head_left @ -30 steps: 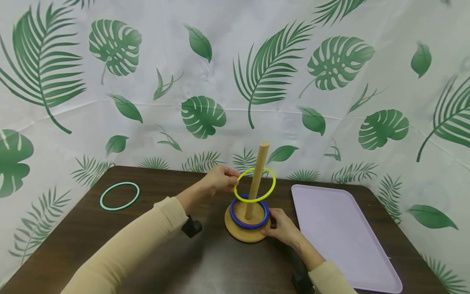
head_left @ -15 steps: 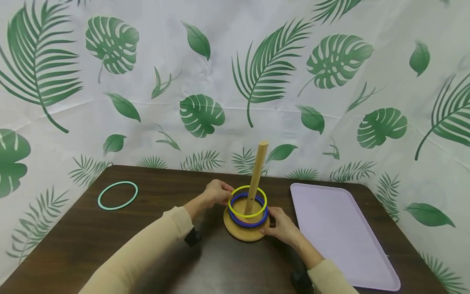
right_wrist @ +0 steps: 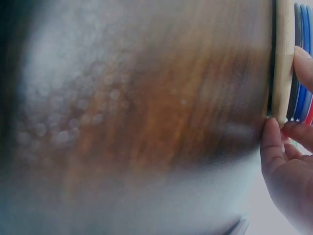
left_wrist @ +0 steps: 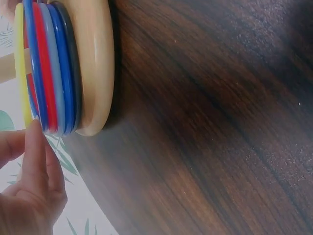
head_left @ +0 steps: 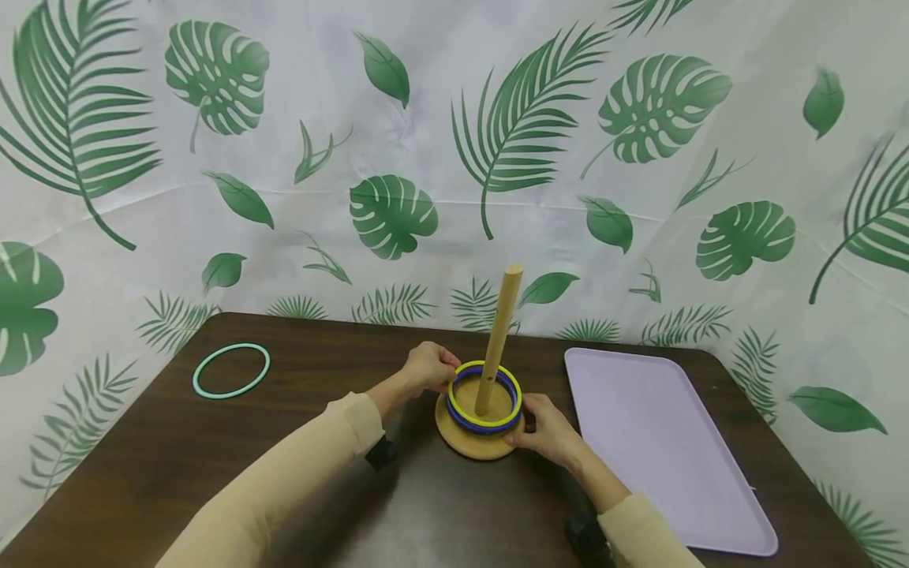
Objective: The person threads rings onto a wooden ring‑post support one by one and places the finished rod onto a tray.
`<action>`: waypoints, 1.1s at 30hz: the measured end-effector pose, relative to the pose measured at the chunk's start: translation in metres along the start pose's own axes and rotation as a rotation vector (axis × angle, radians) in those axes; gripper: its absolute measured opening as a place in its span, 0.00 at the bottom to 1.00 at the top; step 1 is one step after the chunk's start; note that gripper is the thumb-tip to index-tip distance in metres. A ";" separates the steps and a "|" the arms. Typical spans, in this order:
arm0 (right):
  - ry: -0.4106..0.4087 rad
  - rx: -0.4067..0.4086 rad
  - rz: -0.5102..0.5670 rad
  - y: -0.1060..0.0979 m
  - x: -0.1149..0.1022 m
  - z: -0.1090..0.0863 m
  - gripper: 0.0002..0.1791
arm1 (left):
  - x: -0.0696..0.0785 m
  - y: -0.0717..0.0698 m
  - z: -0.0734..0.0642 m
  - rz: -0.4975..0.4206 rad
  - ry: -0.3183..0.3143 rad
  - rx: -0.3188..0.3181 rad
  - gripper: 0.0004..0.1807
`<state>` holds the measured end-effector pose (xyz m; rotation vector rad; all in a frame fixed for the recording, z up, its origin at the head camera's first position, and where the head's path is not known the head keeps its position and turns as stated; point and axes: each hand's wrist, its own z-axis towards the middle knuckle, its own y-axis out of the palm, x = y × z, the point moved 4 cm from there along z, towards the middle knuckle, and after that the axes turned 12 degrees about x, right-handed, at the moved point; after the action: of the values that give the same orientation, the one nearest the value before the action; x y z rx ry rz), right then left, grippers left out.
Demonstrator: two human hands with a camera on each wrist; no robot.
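Observation:
A wooden post [head_left: 499, 331] rises from a round wooden base [head_left: 476, 448] on the table. The yellow ring [left_wrist: 20, 63] circles the post at the top of a stack. Below it in the left wrist view lie a blue ring [left_wrist: 35, 63], a red ring [left_wrist: 46, 73] and several more in light blue, blue and black. My left hand [head_left: 426, 369] pinches the yellow ring's left edge between thumb and finger. On the right side, my right hand [head_left: 552, 432] grips the rim of the base, its fingertips beside the stacked rings in the right wrist view.
A teal ring [head_left: 222, 396] lies flat at the left of the dark wooden table [head_left: 426, 505]. To the right is a lilac tray [head_left: 660, 450]. Behind the table hangs a leaf-printed white cloth [head_left: 426, 142].
My left hand has lowered the yellow ring along the post, from well above the stack down onto it. My right hand has stayed at the base.

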<state>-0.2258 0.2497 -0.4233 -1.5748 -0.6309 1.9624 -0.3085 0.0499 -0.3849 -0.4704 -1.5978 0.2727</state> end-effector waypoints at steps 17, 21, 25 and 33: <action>-0.017 0.008 -0.032 0.001 -0.003 0.001 0.28 | -0.005 0.000 -0.005 0.011 0.000 -0.008 0.08; -0.014 0.009 -0.033 0.002 -0.003 0.001 0.29 | -0.008 -0.001 -0.004 0.016 0.002 -0.019 0.08; -0.014 0.015 -0.045 0.002 -0.003 0.000 0.31 | -0.012 -0.002 -0.004 -0.003 0.002 -0.029 0.09; -0.026 0.024 -0.049 0.000 -0.004 0.000 0.32 | -0.016 -0.008 -0.006 -0.093 -0.038 -0.049 0.11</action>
<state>-0.2249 0.2470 -0.4204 -1.5083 -0.6474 1.9503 -0.3033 0.0353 -0.3954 -0.4299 -1.6615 0.1729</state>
